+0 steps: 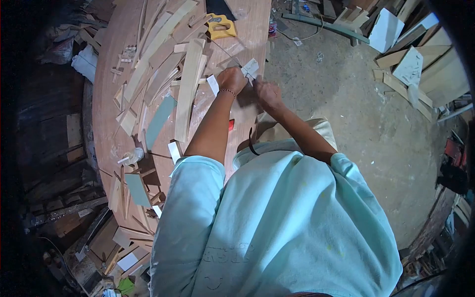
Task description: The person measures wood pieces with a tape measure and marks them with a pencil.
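Observation:
My left hand (232, 80) is closed at the right edge of the wooden table, its fingers against a small pale, whitish piece (251, 67). My right hand (267, 95) is also closed, just past the table edge. Between the two hands runs something thin and dark, too small to name, and whatever sits inside my right fist is hidden. A thin dark line reaches from near my left hand towards a handsaw with a yellow handle (221, 28). Under my left wrist a small white piece (213, 85) rests on the table.
Long wooden strips (189, 89) lie piled across the table (110, 94). A green-grey panel (159, 121) and a small clear container (132, 157) are left of my arm. Boards (408, 69) lean at the right, beyond the concrete floor (316, 84).

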`<action>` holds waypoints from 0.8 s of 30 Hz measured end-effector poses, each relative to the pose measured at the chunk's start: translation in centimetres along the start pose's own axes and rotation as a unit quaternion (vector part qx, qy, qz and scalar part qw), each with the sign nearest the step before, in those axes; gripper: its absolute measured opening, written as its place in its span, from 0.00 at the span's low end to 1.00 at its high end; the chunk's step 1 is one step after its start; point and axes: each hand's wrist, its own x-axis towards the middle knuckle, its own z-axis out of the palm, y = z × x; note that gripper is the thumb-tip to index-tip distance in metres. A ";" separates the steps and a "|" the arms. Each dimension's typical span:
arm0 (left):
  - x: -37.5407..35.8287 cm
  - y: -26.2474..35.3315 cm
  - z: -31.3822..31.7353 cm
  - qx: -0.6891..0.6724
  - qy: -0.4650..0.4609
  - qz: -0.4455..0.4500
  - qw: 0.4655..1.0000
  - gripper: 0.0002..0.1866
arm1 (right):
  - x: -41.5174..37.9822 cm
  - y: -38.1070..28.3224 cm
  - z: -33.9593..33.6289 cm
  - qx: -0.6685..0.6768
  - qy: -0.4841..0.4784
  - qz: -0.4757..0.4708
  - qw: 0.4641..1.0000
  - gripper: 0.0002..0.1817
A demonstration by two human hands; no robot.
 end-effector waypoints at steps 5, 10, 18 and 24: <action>-0.4 0.8 -1.0 -0.026 -0.028 -0.013 0.999 0.11 | -2.4 -1.9 -3.8 -0.163 -0.137 0.112 0.971 0.10; -0.1 0.3 -0.5 0.002 -0.003 0.010 1.000 0.16 | -0.9 -2.9 -3.5 -0.137 -0.100 0.098 0.981 0.10; -0.1 0.3 -0.2 0.023 0.003 0.001 1.000 0.09 | 2.5 -2.7 -0.9 -0.159 -0.049 0.008 0.986 0.08; -0.5 1.0 -1.3 0.003 -0.018 -0.019 1.000 0.11 | 0.0 -1.8 -1.7 -0.176 -0.068 0.013 0.982 0.09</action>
